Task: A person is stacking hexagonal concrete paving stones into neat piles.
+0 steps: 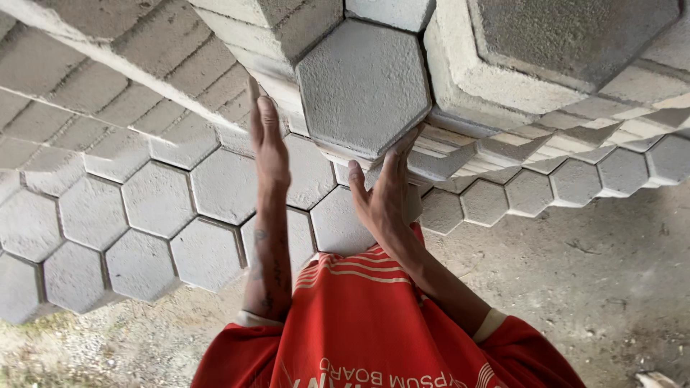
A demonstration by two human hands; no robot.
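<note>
Two hands, left (267,147) and right (381,194); one raised hexagonal block (363,86); perhaps twenty laid hexagonal pavers (154,197); stacked blocks (568,39) too cropped to count.
</note>
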